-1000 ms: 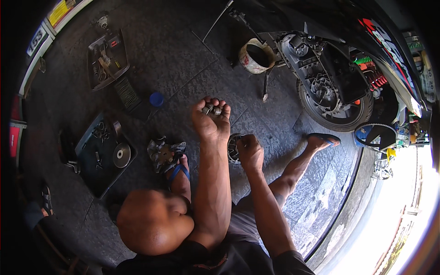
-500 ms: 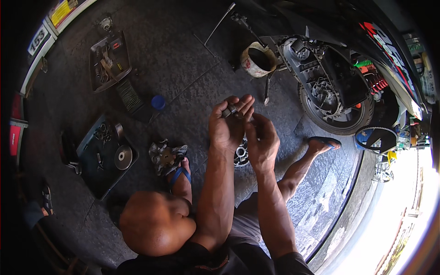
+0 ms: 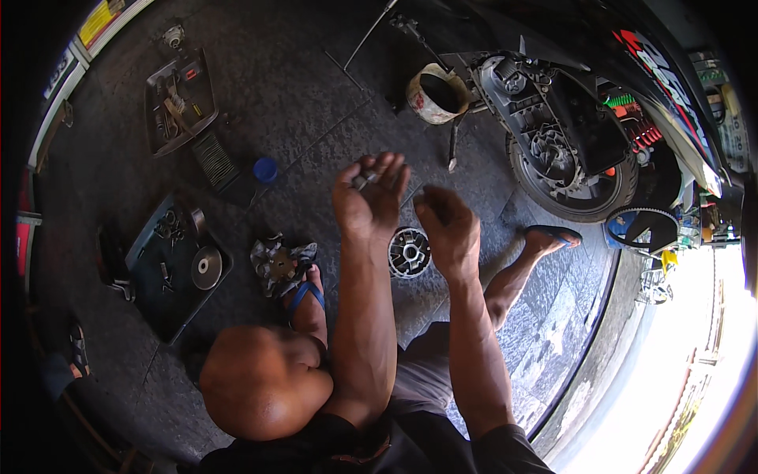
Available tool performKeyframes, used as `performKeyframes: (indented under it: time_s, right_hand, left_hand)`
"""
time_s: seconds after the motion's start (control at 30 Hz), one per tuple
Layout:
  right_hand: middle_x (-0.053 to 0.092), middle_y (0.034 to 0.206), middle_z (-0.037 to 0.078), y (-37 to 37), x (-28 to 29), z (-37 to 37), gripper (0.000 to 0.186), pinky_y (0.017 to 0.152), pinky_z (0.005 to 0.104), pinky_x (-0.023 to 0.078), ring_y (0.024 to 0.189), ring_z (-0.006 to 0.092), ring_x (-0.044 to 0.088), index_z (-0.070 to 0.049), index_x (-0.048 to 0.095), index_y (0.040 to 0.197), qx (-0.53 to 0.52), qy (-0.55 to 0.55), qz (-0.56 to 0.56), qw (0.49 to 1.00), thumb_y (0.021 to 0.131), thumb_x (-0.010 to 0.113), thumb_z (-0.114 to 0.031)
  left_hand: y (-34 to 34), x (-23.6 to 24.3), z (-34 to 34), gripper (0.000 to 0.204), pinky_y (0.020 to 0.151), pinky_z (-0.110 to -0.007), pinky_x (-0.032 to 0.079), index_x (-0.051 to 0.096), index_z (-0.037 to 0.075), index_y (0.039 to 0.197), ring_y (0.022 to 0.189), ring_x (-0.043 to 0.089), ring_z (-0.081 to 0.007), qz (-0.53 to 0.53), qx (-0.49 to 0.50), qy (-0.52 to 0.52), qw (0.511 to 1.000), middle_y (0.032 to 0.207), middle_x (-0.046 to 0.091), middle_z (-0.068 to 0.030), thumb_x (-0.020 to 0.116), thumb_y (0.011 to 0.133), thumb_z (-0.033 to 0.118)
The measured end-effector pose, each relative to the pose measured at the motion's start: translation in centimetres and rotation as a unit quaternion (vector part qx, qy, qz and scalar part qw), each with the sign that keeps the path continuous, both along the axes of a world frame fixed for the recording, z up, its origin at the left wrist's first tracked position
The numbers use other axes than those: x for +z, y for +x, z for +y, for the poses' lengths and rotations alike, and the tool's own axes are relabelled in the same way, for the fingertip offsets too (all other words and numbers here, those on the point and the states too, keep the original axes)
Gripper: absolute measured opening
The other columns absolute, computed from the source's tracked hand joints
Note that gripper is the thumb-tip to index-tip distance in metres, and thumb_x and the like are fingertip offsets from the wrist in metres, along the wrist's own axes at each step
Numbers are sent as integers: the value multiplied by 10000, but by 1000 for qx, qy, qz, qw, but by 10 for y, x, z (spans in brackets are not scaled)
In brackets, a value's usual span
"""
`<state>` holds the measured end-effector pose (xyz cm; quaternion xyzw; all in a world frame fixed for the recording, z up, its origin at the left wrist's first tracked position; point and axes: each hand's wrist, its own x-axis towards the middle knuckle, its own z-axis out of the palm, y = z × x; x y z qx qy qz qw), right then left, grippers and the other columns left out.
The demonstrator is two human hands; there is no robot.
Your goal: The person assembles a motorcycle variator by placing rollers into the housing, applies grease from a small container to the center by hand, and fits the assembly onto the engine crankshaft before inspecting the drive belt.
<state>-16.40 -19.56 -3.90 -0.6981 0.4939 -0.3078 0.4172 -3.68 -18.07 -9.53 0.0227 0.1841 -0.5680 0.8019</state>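
My left hand is palm up, fingers curled loosely around small metal cylinders. To its right, my right hand has thumb and fingers pinched together; whatever they may hold is too small to make out. Below and between my hands, a round slotted metal pulley part lies on the dark floor. A metal plate on a crumpled rag lies left of my forearms, beside my foot in a blue sandal.
A motorbike with an exposed drive case, a round tub, a black belt, a tool tray, a parts tray, a blue cap and a long-handled wrench surround me. Another person's sandalled foot is at left.
My right hand rose to the cylinders in my left hand, then drew slightly away. Both hands have shifted left over the last half second, uncovering more of the pulley part.
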Motion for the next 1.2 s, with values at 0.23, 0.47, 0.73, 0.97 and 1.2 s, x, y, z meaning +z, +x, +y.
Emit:
performKeyframes:
  time_s: [0.23,0.47,0.73,0.97,1.2]
  right_hand:
    - [660,992,191,-53,-80,17,231,795,419,531,906,339,666,-33,691,1044,121,-8,198,973,824,670,-97]
    - [660,1029,206,-50,-97,21,237,830,437,523,959,386,647,-36,681,1050,132,-3,215,968,823,656,-101]
    - [676,944,169,-30,-46,18,211,741,387,546,840,304,687,-2,667,1050,62,-19,160,985,852,655,-73]
    - [651,1056,177,26,19,7,336,805,385,560,957,318,684,-7,634,1188,32,-145,84,985,857,661,-58]
    - [665,1064,179,7,8,-11,297,783,365,559,909,289,697,-2,658,1140,44,-128,61,989,848,659,-53]
  left_hand:
    - [5,-8,3,144,783,-372,509,574,89,832,810,601,-220,12,87,118,989,809,621,-61,514,908,195]
    - [1,-3,-1,188,789,-376,508,569,82,829,805,590,-221,-7,64,88,994,795,605,-63,483,939,209]
    - [-11,-6,-4,257,973,-430,472,624,46,973,1015,627,-284,-35,14,6,999,998,667,-123,478,955,256]
    - [-25,10,-6,428,1098,-427,399,618,-25,1209,1226,558,-307,-86,-48,-115,988,1243,629,-206,415,968,265]
    - [-30,7,-9,386,1061,-447,437,621,-36,1163,1169,589,-306,-62,-93,-98,989,1179,649,-213,419,960,223]
